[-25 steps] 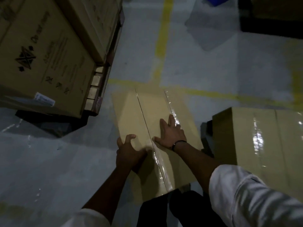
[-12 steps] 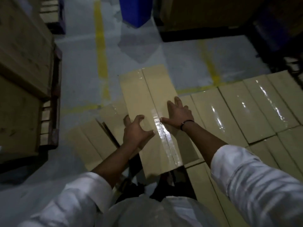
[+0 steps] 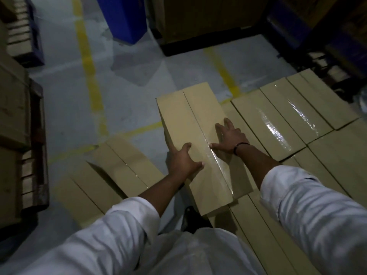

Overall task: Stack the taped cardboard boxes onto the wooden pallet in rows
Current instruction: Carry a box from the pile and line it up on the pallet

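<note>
Your left hand (image 3: 185, 161) grips the long tan cardboard box (image 3: 190, 124) at its left edge: thumb on the top face, fingers curled over the side. Your right hand (image 3: 230, 135) lies flat on top, fingers straight and spread, thumb reaching to the clear tape seam (image 3: 215, 157) that runs down the lid. It holds nothing and only presses. There is a black wristband (image 3: 239, 146) on that wrist.

The box sits near centre frame, long axis running roughly 11 to 5 o'clock. Its right side overlaps the row of tan taped cardboard boxes (image 3: 278, 120), which spreads from 2 to 5 o'clock. Can't tell whether it rests on them or hangs just above.

More flat tan boxes (image 3: 111, 169) lie at 8 o'clock, just beside your left forearm. A loaded wooden pallet (image 3: 33, 171) is at 9 o'clock, well apart from the box. A blue plastic bin (image 3: 123, 16) stands at 12 o'clock. Yellow floor lines (image 3: 89, 76) run between 10 and 1 o'clock.
</note>
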`<act>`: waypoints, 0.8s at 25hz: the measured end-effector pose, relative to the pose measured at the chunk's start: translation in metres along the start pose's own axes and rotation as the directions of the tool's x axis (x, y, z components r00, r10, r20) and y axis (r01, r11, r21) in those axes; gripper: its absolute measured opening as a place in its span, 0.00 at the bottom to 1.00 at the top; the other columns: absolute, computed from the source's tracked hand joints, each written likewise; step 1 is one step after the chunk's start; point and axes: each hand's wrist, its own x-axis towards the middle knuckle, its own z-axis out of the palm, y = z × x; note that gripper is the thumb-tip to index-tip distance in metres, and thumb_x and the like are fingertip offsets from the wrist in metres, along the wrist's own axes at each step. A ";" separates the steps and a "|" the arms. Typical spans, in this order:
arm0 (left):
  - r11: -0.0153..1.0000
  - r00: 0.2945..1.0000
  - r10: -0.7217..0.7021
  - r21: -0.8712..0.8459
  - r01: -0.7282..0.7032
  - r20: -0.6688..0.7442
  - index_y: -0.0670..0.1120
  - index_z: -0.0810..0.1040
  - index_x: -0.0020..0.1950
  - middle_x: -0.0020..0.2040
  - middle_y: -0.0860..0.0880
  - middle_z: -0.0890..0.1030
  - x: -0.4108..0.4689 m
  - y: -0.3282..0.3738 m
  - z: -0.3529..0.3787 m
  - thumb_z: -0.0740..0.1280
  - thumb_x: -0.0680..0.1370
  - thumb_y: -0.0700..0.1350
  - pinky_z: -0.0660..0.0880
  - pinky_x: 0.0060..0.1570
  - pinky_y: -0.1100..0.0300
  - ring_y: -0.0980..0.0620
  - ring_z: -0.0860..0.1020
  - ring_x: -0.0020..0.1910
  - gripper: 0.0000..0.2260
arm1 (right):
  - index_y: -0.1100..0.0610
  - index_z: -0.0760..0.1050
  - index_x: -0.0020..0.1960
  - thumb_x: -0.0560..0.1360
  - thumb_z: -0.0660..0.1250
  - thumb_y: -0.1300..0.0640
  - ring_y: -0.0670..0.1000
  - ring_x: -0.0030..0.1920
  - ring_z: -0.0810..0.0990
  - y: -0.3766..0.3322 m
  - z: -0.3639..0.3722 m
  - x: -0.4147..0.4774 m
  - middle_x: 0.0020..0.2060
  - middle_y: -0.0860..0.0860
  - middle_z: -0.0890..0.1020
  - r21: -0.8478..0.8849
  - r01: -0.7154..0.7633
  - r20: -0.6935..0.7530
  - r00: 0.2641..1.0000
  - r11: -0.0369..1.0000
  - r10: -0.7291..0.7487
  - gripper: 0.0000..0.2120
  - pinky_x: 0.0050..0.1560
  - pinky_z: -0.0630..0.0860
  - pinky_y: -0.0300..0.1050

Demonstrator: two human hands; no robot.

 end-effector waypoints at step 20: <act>0.998 0.966 0.064 -0.017 -0.062 0.250 0.49 0.58 0.82 0.83 0.42 0.50 -0.030 -0.037 0.043 0.79 0.72 0.55 0.63 0.76 0.51 0.43 0.55 0.81 0.46 | 0.49 0.60 0.76 0.74 0.70 0.41 0.66 0.76 0.55 0.017 0.084 -0.042 0.80 0.56 0.51 0.052 -0.097 0.041 0.995 0.994 0.095 0.35 0.72 0.62 0.64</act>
